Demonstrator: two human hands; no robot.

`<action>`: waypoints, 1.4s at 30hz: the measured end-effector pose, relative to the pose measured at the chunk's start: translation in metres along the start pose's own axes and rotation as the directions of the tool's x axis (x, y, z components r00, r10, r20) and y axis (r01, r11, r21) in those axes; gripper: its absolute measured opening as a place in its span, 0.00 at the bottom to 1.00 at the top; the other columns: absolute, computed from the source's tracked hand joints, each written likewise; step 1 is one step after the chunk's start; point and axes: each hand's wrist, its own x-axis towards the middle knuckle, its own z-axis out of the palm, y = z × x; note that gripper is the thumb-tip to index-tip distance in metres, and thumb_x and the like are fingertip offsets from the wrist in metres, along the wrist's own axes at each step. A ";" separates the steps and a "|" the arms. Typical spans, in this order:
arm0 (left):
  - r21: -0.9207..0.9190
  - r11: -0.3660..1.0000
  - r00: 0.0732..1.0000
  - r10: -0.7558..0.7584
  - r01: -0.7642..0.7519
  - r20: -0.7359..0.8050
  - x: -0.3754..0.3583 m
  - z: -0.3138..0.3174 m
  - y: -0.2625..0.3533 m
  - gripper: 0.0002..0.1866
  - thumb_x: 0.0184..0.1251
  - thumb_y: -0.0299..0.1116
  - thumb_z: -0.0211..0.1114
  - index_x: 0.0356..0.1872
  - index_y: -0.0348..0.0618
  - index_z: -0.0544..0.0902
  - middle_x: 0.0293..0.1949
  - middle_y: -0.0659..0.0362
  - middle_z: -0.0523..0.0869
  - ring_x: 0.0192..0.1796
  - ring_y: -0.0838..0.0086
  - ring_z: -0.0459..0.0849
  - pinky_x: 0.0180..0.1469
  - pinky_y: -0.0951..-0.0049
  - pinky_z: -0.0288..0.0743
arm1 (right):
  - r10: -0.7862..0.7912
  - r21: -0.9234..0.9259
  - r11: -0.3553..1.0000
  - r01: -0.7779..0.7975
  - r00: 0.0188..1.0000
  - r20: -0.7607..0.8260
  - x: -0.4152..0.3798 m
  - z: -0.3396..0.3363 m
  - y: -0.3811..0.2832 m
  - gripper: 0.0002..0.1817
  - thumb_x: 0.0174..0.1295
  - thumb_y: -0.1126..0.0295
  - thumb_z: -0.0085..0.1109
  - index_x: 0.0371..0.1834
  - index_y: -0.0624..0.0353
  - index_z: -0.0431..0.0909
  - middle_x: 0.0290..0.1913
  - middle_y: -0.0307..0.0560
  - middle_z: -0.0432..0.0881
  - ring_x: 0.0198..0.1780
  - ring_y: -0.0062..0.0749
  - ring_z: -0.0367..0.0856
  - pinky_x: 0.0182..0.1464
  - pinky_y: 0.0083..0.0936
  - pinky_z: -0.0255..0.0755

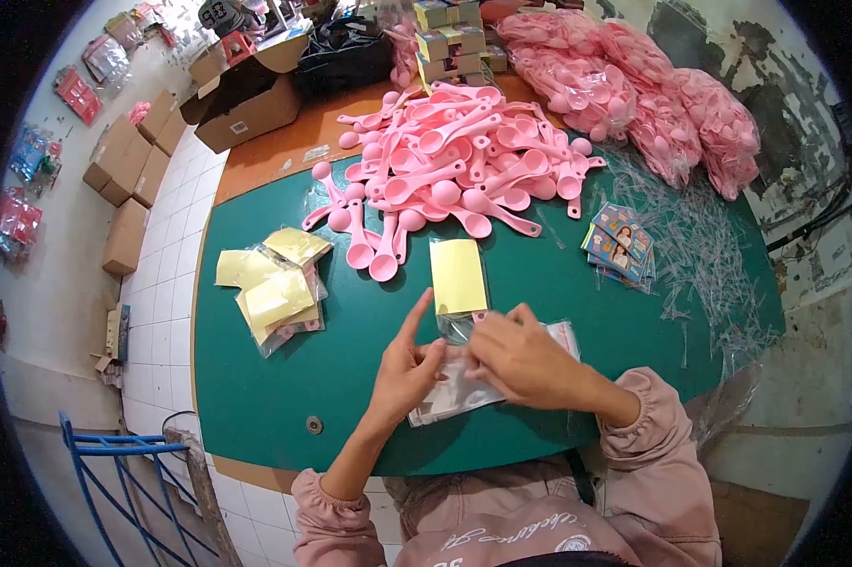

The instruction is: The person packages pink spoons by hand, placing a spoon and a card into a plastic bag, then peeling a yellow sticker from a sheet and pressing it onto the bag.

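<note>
Pink fabric with cut-off white lettering fronts the green worktop. On it, left fingers spread beside a clear plastic pouch with yellow card; right fingers, blurred, curl at its lower end, grip unclear.

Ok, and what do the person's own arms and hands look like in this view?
The left hand and right hand are bare, with no gloves. The left sleeve and right sleeve are loose, dusty pink and plain, with gathered, ruffled cuffs above the wrists. Blur hides any ring on the right.
</note>
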 end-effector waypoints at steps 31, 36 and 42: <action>-0.204 0.963 0.960 -0.123 0.177 0.252 -0.002 0.003 0.006 0.18 0.67 0.28 0.45 0.58 0.47 0.70 0.42 0.58 0.83 0.43 0.82 0.80 0.38 0.85 0.69 | 0.197 0.493 0.835 -0.245 0.969 0.147 -0.035 -0.093 0.081 0.09 0.54 0.68 0.55 0.32 0.61 0.70 0.32 0.43 0.72 0.34 0.26 0.70 0.38 0.24 0.66; -0.271 0.943 0.959 -0.126 0.195 0.252 -0.002 0.007 0.010 0.16 0.69 0.30 0.43 0.55 0.43 0.71 0.48 0.57 0.80 0.48 0.75 0.80 0.42 0.81 0.72 | 0.408 -0.178 0.841 -0.510 0.815 -0.411 -0.048 -0.110 0.106 0.10 0.53 0.71 0.52 0.38 0.61 0.71 0.35 0.46 0.71 0.39 0.37 0.71 0.45 0.31 0.65; -0.457 0.862 0.973 -0.157 0.217 0.166 0.004 0.013 0.024 0.14 0.70 0.33 0.43 0.52 0.41 0.70 0.48 0.54 0.79 0.46 0.71 0.82 0.39 0.80 0.74 | 0.198 0.279 0.947 -0.159 0.973 -0.117 -0.008 -0.023 0.038 0.16 0.52 0.67 0.60 0.43 0.60 0.73 0.39 0.49 0.68 0.41 0.41 0.71 0.49 0.33 0.66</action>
